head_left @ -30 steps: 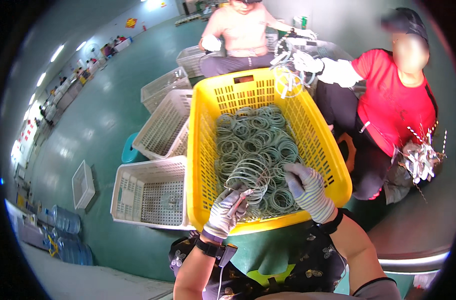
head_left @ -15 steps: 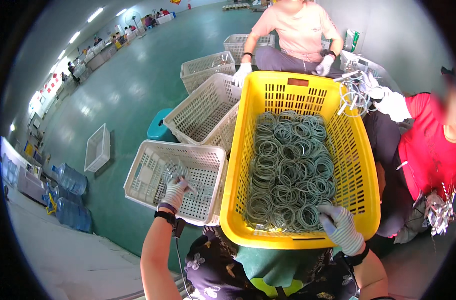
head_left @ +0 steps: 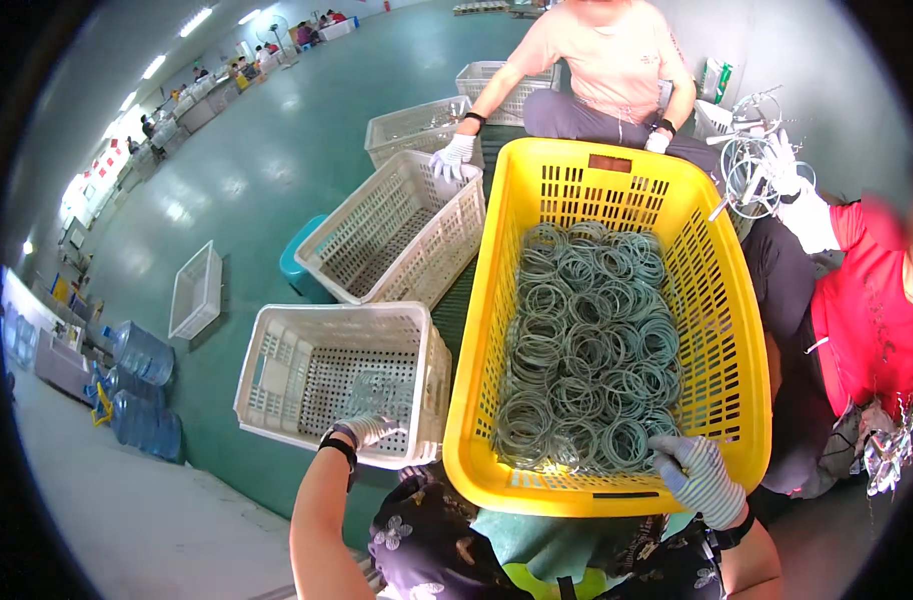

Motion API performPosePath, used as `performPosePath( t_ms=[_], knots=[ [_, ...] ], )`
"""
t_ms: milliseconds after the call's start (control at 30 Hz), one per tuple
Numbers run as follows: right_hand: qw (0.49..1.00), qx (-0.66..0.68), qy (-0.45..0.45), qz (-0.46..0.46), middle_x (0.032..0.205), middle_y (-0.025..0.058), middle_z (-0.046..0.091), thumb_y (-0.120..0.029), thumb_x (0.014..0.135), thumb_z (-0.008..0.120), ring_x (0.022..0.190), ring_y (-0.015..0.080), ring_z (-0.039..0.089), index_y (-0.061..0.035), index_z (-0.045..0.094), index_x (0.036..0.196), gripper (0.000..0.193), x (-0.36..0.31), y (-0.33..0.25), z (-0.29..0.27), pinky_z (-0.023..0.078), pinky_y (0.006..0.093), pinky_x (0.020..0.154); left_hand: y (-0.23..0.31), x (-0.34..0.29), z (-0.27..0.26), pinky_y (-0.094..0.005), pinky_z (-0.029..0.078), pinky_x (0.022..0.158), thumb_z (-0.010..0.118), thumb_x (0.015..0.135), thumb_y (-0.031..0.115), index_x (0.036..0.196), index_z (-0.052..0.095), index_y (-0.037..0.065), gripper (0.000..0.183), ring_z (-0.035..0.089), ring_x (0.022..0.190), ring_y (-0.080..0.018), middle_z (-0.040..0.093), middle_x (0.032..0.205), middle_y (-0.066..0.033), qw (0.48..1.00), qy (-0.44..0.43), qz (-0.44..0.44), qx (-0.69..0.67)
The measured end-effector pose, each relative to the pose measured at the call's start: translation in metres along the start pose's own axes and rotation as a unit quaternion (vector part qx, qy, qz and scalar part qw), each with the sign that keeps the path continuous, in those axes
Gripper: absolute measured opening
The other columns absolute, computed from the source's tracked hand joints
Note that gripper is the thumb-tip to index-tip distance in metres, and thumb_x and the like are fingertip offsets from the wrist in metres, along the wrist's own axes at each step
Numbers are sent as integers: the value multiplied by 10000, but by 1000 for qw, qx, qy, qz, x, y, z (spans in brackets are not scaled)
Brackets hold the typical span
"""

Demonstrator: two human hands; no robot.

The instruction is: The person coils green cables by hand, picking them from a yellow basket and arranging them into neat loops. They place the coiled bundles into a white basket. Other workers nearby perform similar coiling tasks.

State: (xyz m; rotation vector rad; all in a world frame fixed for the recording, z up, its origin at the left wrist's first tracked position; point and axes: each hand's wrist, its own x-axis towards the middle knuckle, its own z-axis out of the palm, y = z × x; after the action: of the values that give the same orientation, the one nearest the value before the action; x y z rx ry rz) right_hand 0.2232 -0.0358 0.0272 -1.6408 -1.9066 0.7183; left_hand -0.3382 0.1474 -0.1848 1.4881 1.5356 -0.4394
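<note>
My left hand (head_left: 368, 430), in a striped glove, is over the near rim of a white basket (head_left: 338, 312); its fingertips are too unclear to read. Clear plastic packets (head_left: 381, 393) lie on that basket's bottom, just beyond the hand. To the right, a large yellow basket (head_left: 616, 502) holds many bundles of grey-green wire rings (head_left: 586, 345) in rows. My right hand (head_left: 698, 478), gloved alike, is at its near right corner beside the rings. Its fingers are bent but apart, with nothing visible in them.
Another white basket (head_left: 446, 235) stands behind, a co-worker's gloved hand (head_left: 456, 160) on its rim. A teal stool (head_left: 304, 262) is beside it. At right, a person in red holds wire hoops (head_left: 751, 175). Water bottles (head_left: 141, 357) and a white crate (head_left: 196, 292) stand left.
My left hand has drawn back toward the white basket's near rim. The co-worker's hand has moved onto the basket behind, which has shifted left. The hoops at right moved outward.
</note>
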Motion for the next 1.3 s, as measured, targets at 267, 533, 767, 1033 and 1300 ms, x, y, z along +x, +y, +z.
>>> performPosePath(
  t_ms=[267, 533, 767, 1033, 1300],
  knots=[
    [1000, 14, -13, 9, 964, 206, 723, -94, 900, 611, 902, 334, 711, 8, 689, 1108, 245, -26, -8, -3, 555, 400, 814, -20, -106, 68, -488, 504, 936, 615, 872, 562, 1198, 692, 176, 512, 667, 1110, -360, 712, 1180, -137, 929, 183, -77, 313],
    [962, -3, 254, 96, 1017, 159, 716, -82, 920, 619, 926, 237, 691, -4, 642, 1230, 320, -71, 120, -26, 537, 345, 840, -72, -164, 107, -464, 554, 856, 646, 876, 407, 1049, 774, 150, 335, 711, 1027, -320, 734, 1110, -140, 906, 187, -62, 376],
    [894, -190, 334, 232, 1238, 159, 600, -83, 875, 695, 1171, 270, 595, -59, 531, 1366, 518, -153, 181, -50, 560, 376, 879, -106, -196, 134, -437, 509, 1001, 864, 641, 529, 1253, 699, 164, 731, 648, 1153, -357, 692, 1249, -129, 969, 122, -55, 209],
    [754, 475, 341, 300, 1232, 121, 630, -257, 943, 678, 1171, 292, 600, -81, 427, 1458, 599, -203, 206, -10, 536, 408, 969, -35, -207, 54, -392, 526, 922, 705, 880, 399, 1183, 691, 11, 493, 695, 1026, -326, 740, 1117, -140, 979, 205, 1, 0],
    [731, 490, 387, 273, 1224, 118, 651, -165, 956, 606, 1093, 266, 635, 2, 512, 1362, 450, -204, 207, 3, 505, 402, 981, 127, -193, 71, -373, 487, 1006, 732, 918, 333, 1398, 498, -38, 650, 620, 1179, -296, 650, 1271, -214, 912, 216, 310, -160]
  ],
)
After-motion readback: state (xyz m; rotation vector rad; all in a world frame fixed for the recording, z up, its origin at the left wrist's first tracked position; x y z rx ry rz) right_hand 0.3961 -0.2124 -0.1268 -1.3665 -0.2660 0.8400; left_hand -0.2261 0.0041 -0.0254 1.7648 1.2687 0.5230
